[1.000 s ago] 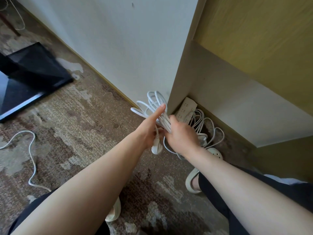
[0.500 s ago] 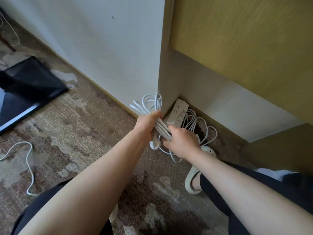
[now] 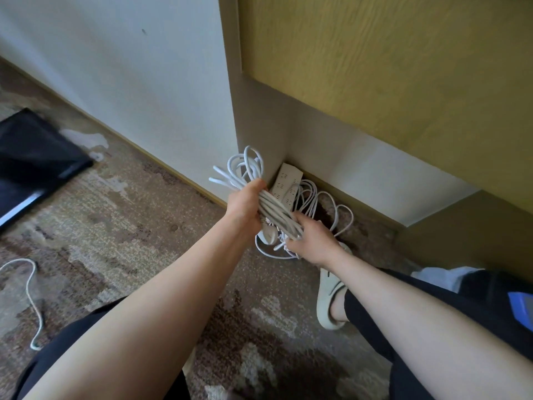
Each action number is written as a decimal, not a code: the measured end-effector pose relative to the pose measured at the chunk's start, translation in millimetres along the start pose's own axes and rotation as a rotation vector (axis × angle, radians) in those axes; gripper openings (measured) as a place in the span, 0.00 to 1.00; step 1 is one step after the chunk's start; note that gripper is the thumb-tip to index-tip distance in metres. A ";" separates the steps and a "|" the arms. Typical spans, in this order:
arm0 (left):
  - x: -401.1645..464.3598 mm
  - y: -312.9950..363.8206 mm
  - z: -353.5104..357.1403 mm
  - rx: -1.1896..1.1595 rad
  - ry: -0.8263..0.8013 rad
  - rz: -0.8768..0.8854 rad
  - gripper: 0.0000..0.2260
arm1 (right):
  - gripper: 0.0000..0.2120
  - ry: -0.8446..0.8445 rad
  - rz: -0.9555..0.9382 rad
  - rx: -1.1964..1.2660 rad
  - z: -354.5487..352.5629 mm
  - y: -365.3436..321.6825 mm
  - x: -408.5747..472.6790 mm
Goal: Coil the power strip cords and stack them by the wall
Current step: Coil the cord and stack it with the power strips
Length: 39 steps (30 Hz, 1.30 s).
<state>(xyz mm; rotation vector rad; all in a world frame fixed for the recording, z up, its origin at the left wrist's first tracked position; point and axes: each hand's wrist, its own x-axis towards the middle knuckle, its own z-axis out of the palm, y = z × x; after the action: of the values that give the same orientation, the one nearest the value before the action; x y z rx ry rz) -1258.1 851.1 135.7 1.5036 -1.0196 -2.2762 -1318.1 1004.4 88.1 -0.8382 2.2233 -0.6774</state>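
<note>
A bundle of coiled white cord (image 3: 275, 210) is held between both hands above the carpet near the wall corner. My left hand (image 3: 245, 209) grips its upper part, with loops (image 3: 245, 168) sticking out past the fingers. My right hand (image 3: 313, 241) grips the lower end of the same bundle. A white plug (image 3: 266, 234) hangs under the left hand. Behind the bundle, white power strips (image 3: 287, 184) lie in the corner with their loose cord (image 3: 331, 209) spread on the floor.
A white wall (image 3: 144, 82) and a yellow-green wooden cabinet (image 3: 389, 67) close off the corner. A black flat object (image 3: 31, 157) lies on the carpet at left. Another white cord (image 3: 31, 295) trails at lower left. My foot in a pale slipper (image 3: 328, 295) is at right.
My left hand went from an extended finger beside the cord to a full grip round the bundle. The bundle has been pulled tighter and straighter between both hands.
</note>
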 end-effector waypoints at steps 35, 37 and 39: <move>-10.1 -17.2 18.1 0.432 -0.104 0.539 0.07 | 0.06 -0.017 0.211 0.070 -5.0 10.5 8.2; -14.4 -14.1 22.7 0.470 -0.098 0.498 0.05 | 0.06 0.004 0.200 0.054 -6.6 11.9 4.7; -22.0 -9.5 29.7 0.503 -0.115 0.446 0.07 | 0.07 0.030 0.197 0.075 -11.1 12.6 0.1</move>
<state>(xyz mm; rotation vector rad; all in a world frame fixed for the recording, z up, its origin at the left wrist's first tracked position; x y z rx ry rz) -1272.6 882.3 152.1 1.1378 -1.8515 -1.8867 -1330.8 1015.2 87.1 -0.5659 2.2553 -0.6766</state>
